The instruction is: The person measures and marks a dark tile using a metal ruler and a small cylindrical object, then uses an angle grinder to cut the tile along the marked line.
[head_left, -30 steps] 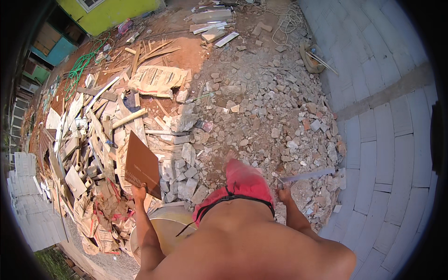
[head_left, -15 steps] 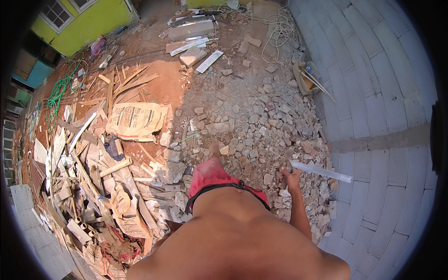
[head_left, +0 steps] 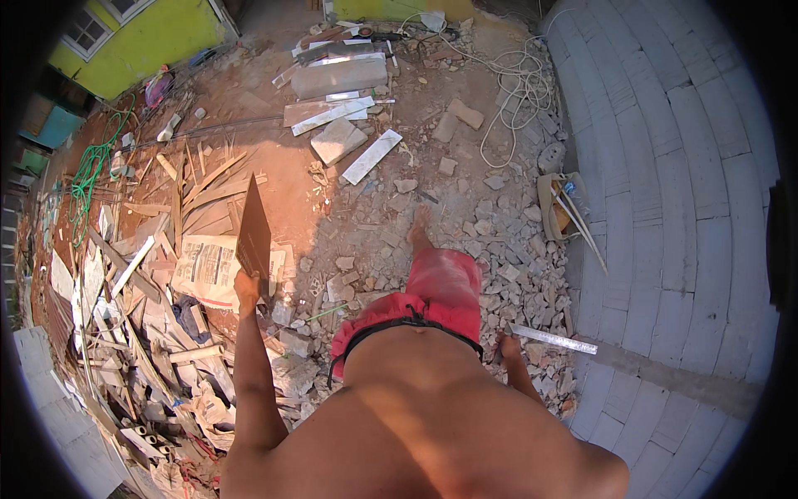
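Out to the left, my left hand (head_left: 247, 291) is closed on the lower end of a flat brown board (head_left: 254, 229). The board stands tilted up and looks narrow from this angle; its exact kind is unclear. On the other side, low by my hip, my right hand (head_left: 509, 348) grips what looks like a carpenter's square, its long silver blade (head_left: 555, 338) pointing right toward the block wall. The fingers partly hide the square's darker handle.
Broken rubble (head_left: 524, 274) covers the ground on the right, beside a grey block wall (head_left: 648, 249). Splintered wood and torn sacks (head_left: 204, 270) are heaped on the left. Ahead lie concrete pieces and white strips (head_left: 372, 156), a pale coiled rope (head_left: 524, 87) and an open container (head_left: 559, 208).
My left arm has come into view, raised with the brown board. I have stepped forward. My right hand, still on the square, is lower in the picture.
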A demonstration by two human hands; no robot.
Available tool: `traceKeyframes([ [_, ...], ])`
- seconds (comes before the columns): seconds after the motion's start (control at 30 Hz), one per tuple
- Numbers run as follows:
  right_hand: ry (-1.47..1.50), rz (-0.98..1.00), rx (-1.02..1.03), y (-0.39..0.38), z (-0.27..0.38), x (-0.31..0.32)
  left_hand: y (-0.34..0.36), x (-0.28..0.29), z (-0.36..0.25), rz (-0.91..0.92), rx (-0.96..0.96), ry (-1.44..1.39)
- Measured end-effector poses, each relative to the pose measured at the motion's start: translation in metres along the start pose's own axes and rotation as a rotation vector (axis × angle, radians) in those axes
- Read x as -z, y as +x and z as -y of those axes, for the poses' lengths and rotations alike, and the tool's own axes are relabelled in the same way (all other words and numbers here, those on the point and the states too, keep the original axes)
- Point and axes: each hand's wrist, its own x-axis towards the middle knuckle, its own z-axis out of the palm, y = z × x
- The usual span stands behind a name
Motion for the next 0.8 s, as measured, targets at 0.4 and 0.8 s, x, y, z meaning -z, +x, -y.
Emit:
traceKeyframes([
  [0.4,-0.082,0.175,0.310,0.160,0.498,-0.140,0.174,-0.142,-0.207,0.578,0.309,0.039],
  [0.8,-0.412,0.252,0.203,0.289,0.803,-0.350,0.176,-0.282,-0.278,0.874,1.194,-0.173],
])
